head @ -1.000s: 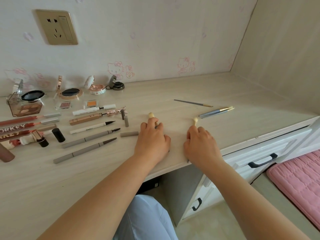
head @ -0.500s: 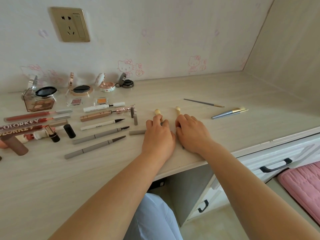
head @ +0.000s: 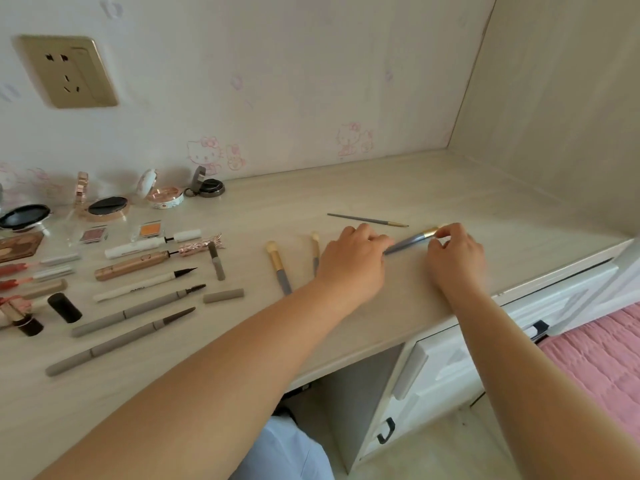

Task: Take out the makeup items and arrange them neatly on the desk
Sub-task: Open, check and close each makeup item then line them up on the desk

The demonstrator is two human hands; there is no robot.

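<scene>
I see both hands on one grey brush (head: 410, 241), right of two laid brushes (head: 278, 263): left hand (head: 353, 263) fingers grasping its handle, right hand (head: 453, 252) pinching the gold ferrule, low over the surface (head: 433, 306).

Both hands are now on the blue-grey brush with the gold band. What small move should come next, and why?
Probably turn the blue-grey brush, held by the left hand and right hand, and lay it right of the two cream-tipped brushes, parallel to them. It lies slanted.
</scene>
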